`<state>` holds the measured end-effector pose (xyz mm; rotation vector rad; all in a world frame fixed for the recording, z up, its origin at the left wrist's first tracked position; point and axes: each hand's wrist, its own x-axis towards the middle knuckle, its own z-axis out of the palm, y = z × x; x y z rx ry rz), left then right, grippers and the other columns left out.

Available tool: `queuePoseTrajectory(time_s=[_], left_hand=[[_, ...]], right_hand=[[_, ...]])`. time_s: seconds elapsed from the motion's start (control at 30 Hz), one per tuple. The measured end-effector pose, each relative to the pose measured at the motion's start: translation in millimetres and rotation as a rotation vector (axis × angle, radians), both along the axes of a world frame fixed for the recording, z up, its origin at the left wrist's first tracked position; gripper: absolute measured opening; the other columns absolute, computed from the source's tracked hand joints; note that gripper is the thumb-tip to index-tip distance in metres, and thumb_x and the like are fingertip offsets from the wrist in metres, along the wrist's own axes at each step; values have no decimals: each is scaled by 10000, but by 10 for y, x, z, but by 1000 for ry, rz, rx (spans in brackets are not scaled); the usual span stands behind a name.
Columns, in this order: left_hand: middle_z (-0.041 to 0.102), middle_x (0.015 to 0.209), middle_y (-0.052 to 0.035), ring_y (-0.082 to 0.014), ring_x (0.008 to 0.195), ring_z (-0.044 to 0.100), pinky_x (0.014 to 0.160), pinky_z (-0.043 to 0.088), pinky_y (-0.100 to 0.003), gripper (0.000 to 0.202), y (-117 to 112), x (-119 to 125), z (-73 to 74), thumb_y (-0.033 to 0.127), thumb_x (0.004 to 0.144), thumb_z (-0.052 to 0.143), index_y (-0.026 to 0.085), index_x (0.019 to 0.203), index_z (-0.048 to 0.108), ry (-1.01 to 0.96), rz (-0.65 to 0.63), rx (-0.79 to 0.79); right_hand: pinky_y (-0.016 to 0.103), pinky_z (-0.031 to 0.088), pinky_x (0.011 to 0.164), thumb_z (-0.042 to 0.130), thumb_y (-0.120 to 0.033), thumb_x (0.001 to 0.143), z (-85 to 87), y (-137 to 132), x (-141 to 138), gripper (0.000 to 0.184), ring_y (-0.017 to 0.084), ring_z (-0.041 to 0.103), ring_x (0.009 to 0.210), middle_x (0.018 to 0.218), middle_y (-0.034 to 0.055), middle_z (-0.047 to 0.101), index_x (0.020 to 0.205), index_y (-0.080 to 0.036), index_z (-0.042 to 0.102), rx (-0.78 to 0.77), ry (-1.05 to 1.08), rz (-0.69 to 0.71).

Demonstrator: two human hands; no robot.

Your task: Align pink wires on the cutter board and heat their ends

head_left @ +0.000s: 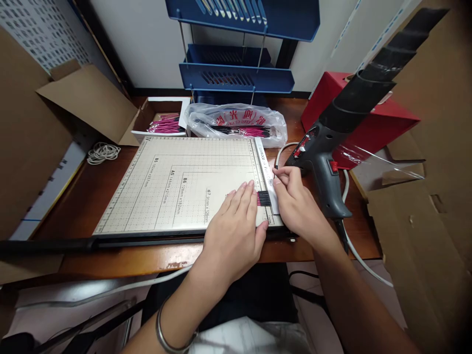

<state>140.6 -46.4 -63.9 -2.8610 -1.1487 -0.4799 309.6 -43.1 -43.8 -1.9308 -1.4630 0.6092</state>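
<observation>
My left hand (236, 223) lies flat on the cream paper cutter (155, 191), fingers together and stretched out, over a row of thin pink-and-black strands (264, 198). Only their black ends and a little pink show past the fingers, side by side against the white ruler strip (264, 167). My right hand (297, 201) is closed in a pinch at the outer side of that strip. A small dark tip shows at its fingertips, but I cannot make out what it is. Along the cutter's near edge lies its long black handle (47, 245).
Behind the cutter stand a white box (184, 105) of pink strands and a plastic bag (236, 115) of pink-and-black ones. A heat gun (330, 172) with a stepped black nozzle stands close on the right, before a red box (394, 115). Blue shelves (236, 78) rise behind.
</observation>
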Motion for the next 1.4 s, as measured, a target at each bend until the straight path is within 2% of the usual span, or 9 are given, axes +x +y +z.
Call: queuePoseTrajectory(time_s=[0.17,0.27,0.4,0.53,0.73,0.87,1.07,1.2,1.4], left_hand=[[367,1632,-214,-314,1526,357,1239,354,-472,605,0,-8,-2,377,1066,336,-24,1508,433,-1,1,22],[380,1625,-214,-319,1516,374,1230,369,-474,603,-1,-6,0,375,1066,330,-26,1502,446,-4,-1,33],[389,1620,-204,-316,1510,385,1225,381,-475,594,-7,1,-2,364,1065,325,-17,1501,457,-5,7,41],[398,1614,-204,-312,1507,390,1224,385,-468,587,-7,-1,-3,357,1066,314,-17,1490,472,1,2,44],[402,1612,-211,-314,1509,388,1232,371,-467,582,-2,-9,2,340,1067,305,-26,1492,463,0,-5,52],[396,1616,-211,-314,1510,386,1234,367,-466,583,5,-14,4,348,1067,323,-25,1493,462,-10,-3,44],[397,1616,-209,-309,1513,382,1236,364,-462,585,10,-21,7,367,1066,349,-21,1488,467,-8,-11,39],[385,1623,-201,-298,1519,372,1238,362,-456,589,8,-31,-1,375,1068,347,-10,1501,451,0,-1,47],[379,1623,-205,-298,1523,363,1237,366,-463,586,-12,-32,10,374,1074,334,-12,1501,445,8,5,42]], right_hand=[[571,446,1047,433,-366,991,21,44,-31,381,374,596,1300,1425,166,613,1352,-244,413,-18,-43,58],[579,456,1035,403,-333,1000,60,8,-69,419,382,603,1297,1401,171,635,1406,-231,407,-50,-84,70],[600,474,1003,382,-400,1016,80,-104,-133,497,409,629,1254,1372,176,657,1478,-217,396,-83,-172,75],[603,478,1010,342,-312,1009,48,-165,-187,522,406,640,1240,1437,179,613,1514,-195,399,-95,-200,83],[560,500,1018,337,-304,1001,-34,-186,-194,559,373,627,1271,1450,174,606,1543,-174,363,10,-122,84],[534,529,973,319,-268,984,-108,-200,-177,558,341,673,1199,1429,122,636,1540,-230,353,83,-46,18],[486,524,1022,366,-289,987,-139,-206,-153,533,296,644,1269,1454,66,627,1518,-259,380,175,70,16],[556,513,1027,485,-359,951,-161,-195,-164,590,358,625,1286,1447,103,627,1519,-236,385,144,48,-4],[567,482,1058,427,-330,972,-183,-197,-177,554,365,589,1323,1459,187,595,1492,-141,418,146,-8,19]])
